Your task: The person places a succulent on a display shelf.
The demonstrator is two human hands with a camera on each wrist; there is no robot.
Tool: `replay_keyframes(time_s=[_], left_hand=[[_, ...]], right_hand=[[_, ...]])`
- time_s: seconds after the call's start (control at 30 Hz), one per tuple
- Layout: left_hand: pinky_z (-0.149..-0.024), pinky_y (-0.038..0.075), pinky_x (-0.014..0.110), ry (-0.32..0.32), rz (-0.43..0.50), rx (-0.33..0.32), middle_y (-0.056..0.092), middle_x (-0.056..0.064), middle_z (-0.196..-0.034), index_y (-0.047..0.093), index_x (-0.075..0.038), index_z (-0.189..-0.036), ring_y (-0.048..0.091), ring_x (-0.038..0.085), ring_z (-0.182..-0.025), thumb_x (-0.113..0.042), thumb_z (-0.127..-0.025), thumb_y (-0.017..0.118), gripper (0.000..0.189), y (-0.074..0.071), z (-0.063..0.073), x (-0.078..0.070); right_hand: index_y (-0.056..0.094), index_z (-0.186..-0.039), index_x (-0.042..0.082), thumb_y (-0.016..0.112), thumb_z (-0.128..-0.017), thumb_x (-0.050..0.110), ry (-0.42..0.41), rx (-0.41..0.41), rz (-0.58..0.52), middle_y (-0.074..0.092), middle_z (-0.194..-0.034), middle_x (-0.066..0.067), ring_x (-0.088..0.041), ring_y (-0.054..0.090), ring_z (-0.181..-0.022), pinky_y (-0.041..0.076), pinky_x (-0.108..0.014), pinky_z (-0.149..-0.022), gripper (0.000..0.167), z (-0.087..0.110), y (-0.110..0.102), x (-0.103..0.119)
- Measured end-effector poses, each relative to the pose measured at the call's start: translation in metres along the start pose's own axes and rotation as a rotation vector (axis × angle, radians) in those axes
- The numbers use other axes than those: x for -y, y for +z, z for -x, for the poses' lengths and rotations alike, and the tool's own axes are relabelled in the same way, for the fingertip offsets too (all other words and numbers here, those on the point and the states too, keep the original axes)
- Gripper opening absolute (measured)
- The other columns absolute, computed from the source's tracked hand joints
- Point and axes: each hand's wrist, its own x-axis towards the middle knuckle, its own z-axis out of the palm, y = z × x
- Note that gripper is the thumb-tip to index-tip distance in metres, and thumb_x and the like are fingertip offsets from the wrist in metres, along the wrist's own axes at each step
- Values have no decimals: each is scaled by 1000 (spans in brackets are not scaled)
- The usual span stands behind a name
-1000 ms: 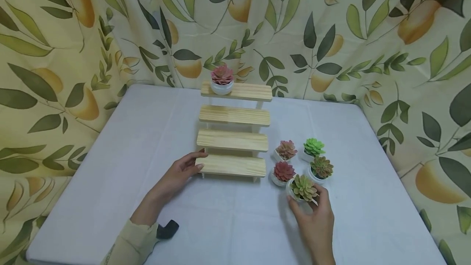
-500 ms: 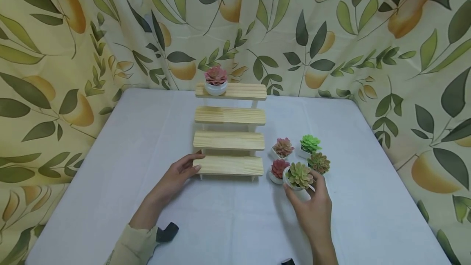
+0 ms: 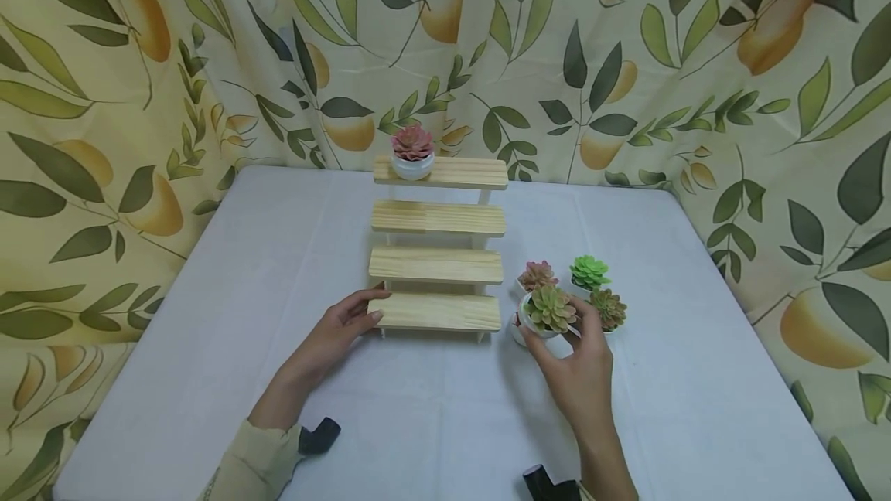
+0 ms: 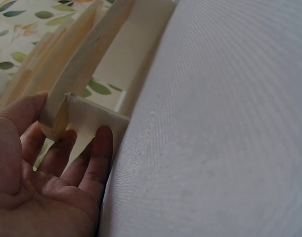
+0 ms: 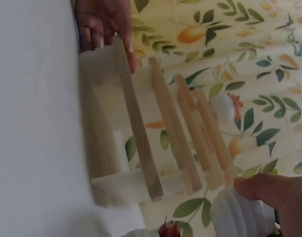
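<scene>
A four-tier wooden plant stand [image 3: 435, 265] stands on the table. My left hand [image 3: 344, 331] holds the left end of its lowest board; in the left wrist view the thumb lies against the board and fingers touch the white side support [image 4: 96, 116]. My right hand [image 3: 581, 358] grips a potted green succulent [image 3: 550, 308] by its white ribbed pot [image 5: 239, 215], raised off the table. Behind and under it a red succulent [image 5: 169, 229] is mostly hidden. A pink succulent [image 3: 413, 143] in a white pot sits at the left of the top board.
To the right of the stand are a brownish-pink succulent [image 3: 537, 274], a bright green one [image 3: 590, 271] and a dark olive-green one [image 3: 609, 309], all close together. A white cloth [image 3: 431, 424] covers the table. Leaf-and-fruit patterned fabric [image 3: 529, 60] hangs behind.
My right hand has carried the potted green succulent up and leftward, now over the red one. The left hand stays on the lowest board. The head view has shifted slightly.
</scene>
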Motion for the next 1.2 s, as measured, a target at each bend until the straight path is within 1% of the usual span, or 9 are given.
replay_keyframes(time_s=[0.1,0.2,0.3,0.5,0.7,0.8,0.93,1.1,1.2], left_hand=[[-109,42,35,5,-8,-1,33,2,-165,60,-15,-143,33,24,-149,-21,-106,64,38,1,0,0],[-109,42,36,4,-15,2,33,1,-165,60,-14,-143,29,24,-150,-21,-106,64,38,1,0,1],[-109,42,35,1,-17,3,33,-2,-165,61,-15,-142,26,22,-151,-20,-105,64,37,2,0,1],[-106,45,33,10,-2,2,34,-2,-165,61,-15,-141,32,22,-149,-18,-106,64,35,2,0,2],[-108,43,32,17,-1,10,33,-2,-165,61,-16,-141,29,20,-150,-19,-106,63,35,0,-1,2],[-107,44,33,20,-1,12,34,-3,-165,61,-16,-141,29,20,-150,-19,-106,64,36,-1,-1,2],[-105,47,33,26,2,13,33,-2,-165,61,-15,-141,32,22,-149,-18,-105,64,36,-1,-1,1],[-104,47,32,16,0,3,34,-2,-165,61,-16,-141,36,22,-147,-17,-105,64,36,-1,0,0],[-105,47,32,12,0,3,34,-2,-165,61,-14,-141,37,23,-146,-16,-105,64,36,-1,0,0]], right_hand=[[50,-140,0,91,-79,5,-8,7,-34,58,-136,-13,-25,57,-124,48,-22,-97,73,-3,4,2],[51,-138,0,91,-78,2,-11,11,-64,58,-133,-11,-24,59,-116,49,-15,-89,72,-5,8,2],[52,-138,1,92,-77,1,-20,9,-81,59,-132,-10,-23,60,-111,50,-17,-83,73,-6,10,4],[54,-140,4,92,-78,6,-61,4,-85,59,-132,-7,-22,61,-107,52,-20,-80,74,-12,14,13],[54,-142,8,91,-80,7,-112,17,-124,62,-126,-6,-24,68,-83,54,-21,-65,72,-18,15,25],[54,-142,7,91,-80,6,-136,18,-144,62,-126,-8,-25,71,-86,56,-20,-68,72,-22,16,32],[54,-139,3,92,-80,9,-162,15,-123,61,-126,-11,-26,70,-99,56,-19,-75,71,-29,19,40],[55,-138,1,92,-80,15,-190,-4,-60,61,-128,-11,-25,67,-103,52,-14,-70,71,-37,23,44],[54,-139,1,91,-82,16,-217,-11,-42,61,-128,-12,-24,64,-104,53,-18,-70,70,-42,24,47]])
